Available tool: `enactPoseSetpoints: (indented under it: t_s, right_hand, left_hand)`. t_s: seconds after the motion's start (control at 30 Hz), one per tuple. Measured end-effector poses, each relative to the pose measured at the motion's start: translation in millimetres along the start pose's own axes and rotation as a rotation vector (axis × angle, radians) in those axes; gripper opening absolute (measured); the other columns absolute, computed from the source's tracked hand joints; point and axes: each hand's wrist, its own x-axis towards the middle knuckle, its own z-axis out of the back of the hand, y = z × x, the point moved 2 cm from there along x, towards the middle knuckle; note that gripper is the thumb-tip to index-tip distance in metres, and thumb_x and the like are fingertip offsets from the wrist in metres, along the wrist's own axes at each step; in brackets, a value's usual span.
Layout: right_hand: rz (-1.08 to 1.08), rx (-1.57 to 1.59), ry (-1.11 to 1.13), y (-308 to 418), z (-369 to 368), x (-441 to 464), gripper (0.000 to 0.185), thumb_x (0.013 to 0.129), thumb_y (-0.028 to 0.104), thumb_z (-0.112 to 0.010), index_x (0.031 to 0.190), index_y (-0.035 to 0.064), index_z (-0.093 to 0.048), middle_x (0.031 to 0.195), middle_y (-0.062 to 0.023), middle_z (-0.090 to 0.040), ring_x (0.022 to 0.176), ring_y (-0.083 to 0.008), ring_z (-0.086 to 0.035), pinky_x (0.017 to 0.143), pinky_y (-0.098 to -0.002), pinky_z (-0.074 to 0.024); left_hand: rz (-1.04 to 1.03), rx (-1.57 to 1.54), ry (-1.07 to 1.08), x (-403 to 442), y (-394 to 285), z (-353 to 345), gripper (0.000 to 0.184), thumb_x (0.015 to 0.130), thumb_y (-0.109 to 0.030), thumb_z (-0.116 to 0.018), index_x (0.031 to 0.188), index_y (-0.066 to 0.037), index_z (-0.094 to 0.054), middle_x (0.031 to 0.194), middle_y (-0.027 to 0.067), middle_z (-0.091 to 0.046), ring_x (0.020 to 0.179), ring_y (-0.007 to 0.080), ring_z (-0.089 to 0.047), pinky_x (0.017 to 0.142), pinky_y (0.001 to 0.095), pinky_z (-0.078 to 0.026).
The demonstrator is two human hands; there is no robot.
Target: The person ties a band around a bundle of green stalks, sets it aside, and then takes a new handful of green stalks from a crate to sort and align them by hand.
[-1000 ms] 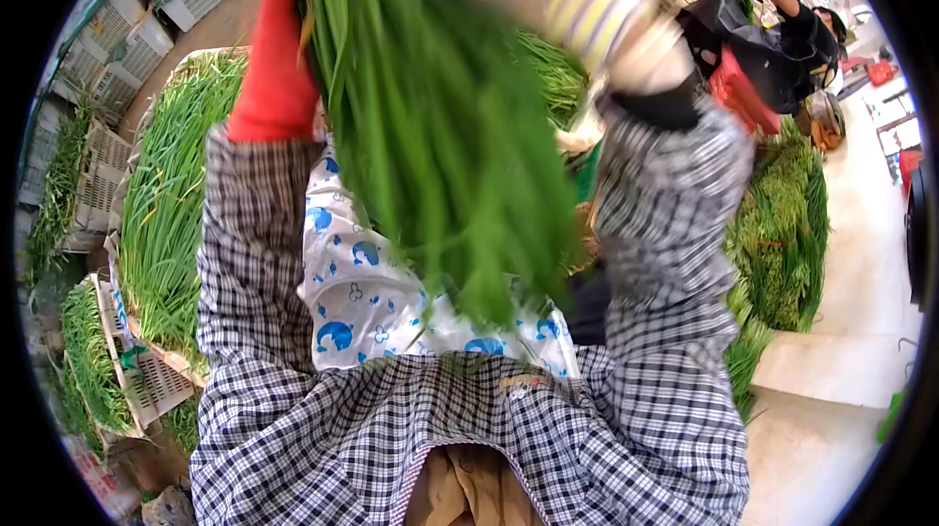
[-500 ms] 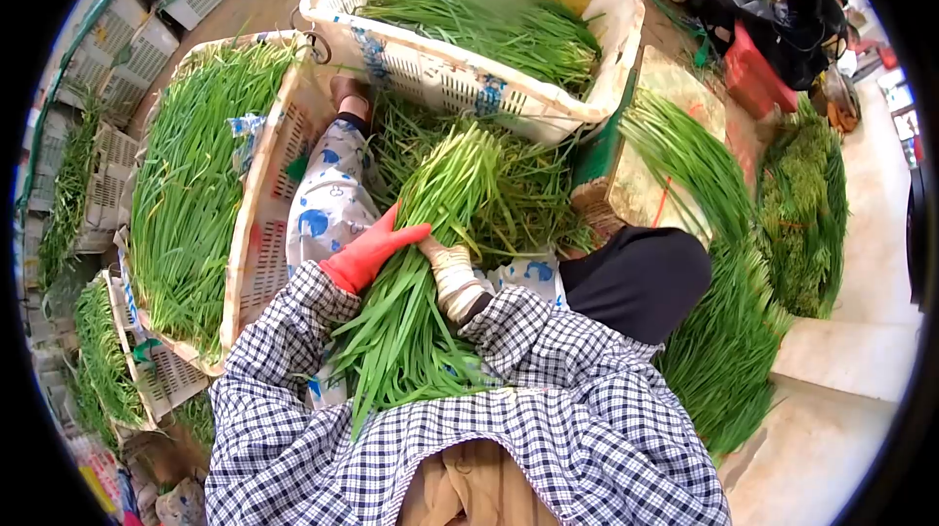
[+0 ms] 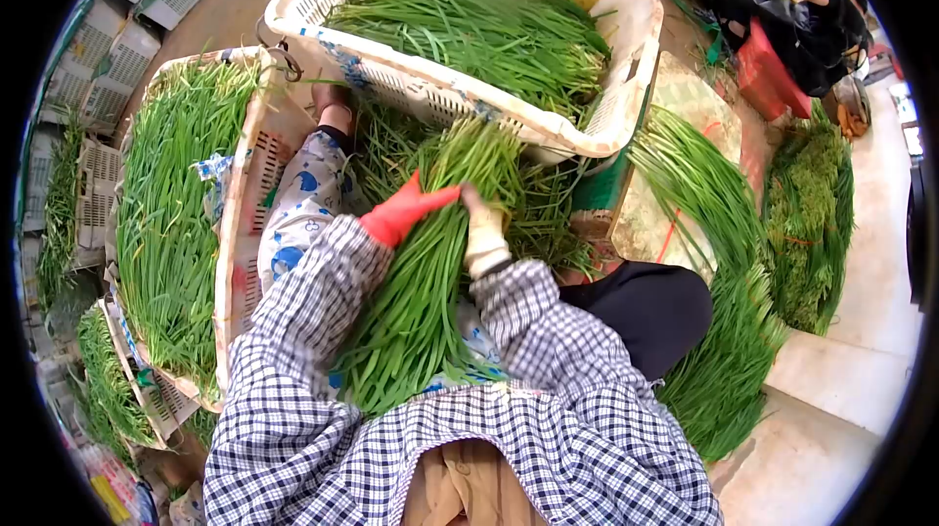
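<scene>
A thick bunch of long green stalks (image 3: 416,296) lies over my lap, its pale ends pointing away from me. My left hand (image 3: 406,211), in a red glove, is wrapped round the bunch from the left, thumb across the top. From the right, my right hand (image 3: 483,228), in a pale glove with darker fingertips, grips the same bunch. The undersides of both hands are hidden. Loose green stalks (image 3: 553,213) lie on the ground behind the bunch.
A white crate (image 3: 421,86) with greens stands ahead, another crate (image 3: 256,193) with greens at the left. Tied greens (image 3: 704,183) rest on a board at the right, beside a green pile (image 3: 719,369). A person (image 3: 817,27) in black sits by a red container (image 3: 771,74) at the upper right.
The bunch was raised and blurred before my face, then came down onto my lap between both hands. Over the last half second my hands shifted slightly up and right along it.
</scene>
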Motion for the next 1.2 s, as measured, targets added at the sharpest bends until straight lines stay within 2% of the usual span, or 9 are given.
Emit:
enactPoseSetpoints:
  t_s: [0.1, 0.2, 0.3, 0.43, 0.53, 0.77, 0.9, 1.0, 1.2]
  right_hand:
    - [-0.092, 0.117, 0.175, 17, -18, -23, 0.06, 0.082, 0.054, -0.07, 0.11, 0.0023, -0.062, 0.089, -0.0078, -0.067, 0.066, -0.0185, -0.063, 0.059, -0.0318, -0.0549]
    - [0.103, -0.14, 0.069, -14, -3, -45, 0.084, 0.077, 0.057, -0.073, 0.132, 0.0011, -0.043, 0.12, -0.0121, -0.056, 0.099, -0.0204, -0.057, 0.086, -0.0337, -0.0474]
    - [-0.111, 0.149, 0.163, -31, -3, -113, 0.105, 0.073, 0.054, -0.079, 0.147, 0.003, -0.025, 0.142, -0.0108, -0.045, 0.119, -0.0202, -0.051, 0.102, -0.0327, -0.0407]
    - [0.062, 0.097, 0.474, 1, -13, -167, 0.084, 0.077, 0.047, -0.078, 0.142, 0.0111, -0.039, 0.13, -0.0035, -0.053, 0.113, -0.0174, -0.055, 0.092, -0.0347, -0.0487]
    - [0.15, 0.274, 0.772, 13, -35, -175, 0.065, 0.078, 0.028, -0.08, 0.133, 0.0074, -0.051, 0.127, -0.0031, -0.057, 0.113, -0.0167, -0.055, 0.098, -0.0331, -0.0446]
    - [0.142, 0.556, 1.132, 63, -69, -225, 0.059, 0.08, 0.031, -0.076, 0.128, 0.0055, -0.053, 0.115, -0.0062, -0.064, 0.105, -0.0192, -0.062, 0.092, -0.035, -0.051]
    - [0.012, 0.446, 1.03, 51, -73, -220, 0.066, 0.077, 0.04, -0.078, 0.128, 0.0067, -0.053, 0.116, -0.0049, -0.063, 0.102, -0.0175, -0.063, 0.089, -0.0345, -0.0528]
    - [0.188, 0.374, 0.917, 94, -76, -217, 0.094, 0.075, 0.082, -0.05, 0.138, 0.0121, -0.044, 0.132, -0.01, -0.054, 0.119, -0.027, -0.052, 0.104, -0.0458, -0.0414]
    - [0.009, 0.587, 0.558, 84, -56, -127, 0.064, 0.086, 0.06, -0.056, 0.125, 0.0084, -0.057, 0.121, -0.0128, -0.062, 0.108, -0.0303, -0.059, 0.097, -0.0475, -0.0463]
  left_hand:
    - [0.135, -0.119, -0.067, 11, 7, 2, 0.059, 0.087, -0.012, -0.069, 0.138, -0.001, -0.042, 0.116, 0.0135, -0.064, 0.095, 0.0215, -0.066, 0.077, 0.0331, -0.058]
    - [0.115, -0.242, -0.12, -3, 26, 8, 0.033, 0.087, -0.008, -0.066, 0.118, 0.002, -0.062, 0.117, 0.013, -0.064, 0.101, 0.021, -0.064, 0.087, 0.0325, -0.053]
    - [-0.016, -0.185, -0.064, -35, 15, -11, 0.06, 0.086, -0.006, -0.064, 0.141, -0.002, -0.041, 0.126, 0.0112, -0.06, 0.115, 0.0197, -0.056, 0.1, 0.0323, -0.043]
    - [-0.389, 0.101, -0.169, -89, -35, -70, 0.073, 0.088, -0.009, -0.063, 0.15, -0.004, -0.024, 0.139, 0.0114, -0.048, 0.127, 0.0198, -0.046, 0.107, 0.0333, -0.035]
    - [-0.701, 0.571, -0.218, -138, -88, -101, 0.118, 0.077, -0.01, -0.076, 0.15, -0.007, 0.017, 0.149, 0.0183, -0.034, 0.134, 0.0258, -0.038, 0.11, 0.0373, -0.032]
    - [-0.524, 0.95, -0.36, -252, -60, -101, 0.136, 0.058, -0.015, -0.085, 0.151, -0.007, 0.013, 0.155, 0.0236, -0.013, 0.144, 0.0337, -0.02, 0.115, 0.041, -0.021]
    - [-0.459, 0.886, -0.502, -250, -43, -105, 0.12, 0.063, -0.006, -0.078, 0.153, -0.009, 0.001, 0.146, 0.022, -0.038, 0.135, 0.0316, -0.039, 0.108, 0.0392, -0.034]
    - [-0.442, 0.932, -0.52, -271, -46, -85, 0.107, 0.068, -0.004, -0.07, 0.154, -0.012, -0.006, 0.127, 0.0204, -0.058, 0.115, 0.0344, -0.058, 0.095, 0.0385, -0.046]
    - [-0.192, 1.095, -0.551, -318, -40, -50, 0.092, 0.072, -0.004, -0.066, 0.152, -0.017, -0.023, 0.119, 0.0229, -0.061, 0.11, 0.0379, -0.061, 0.09, 0.0364, -0.049]
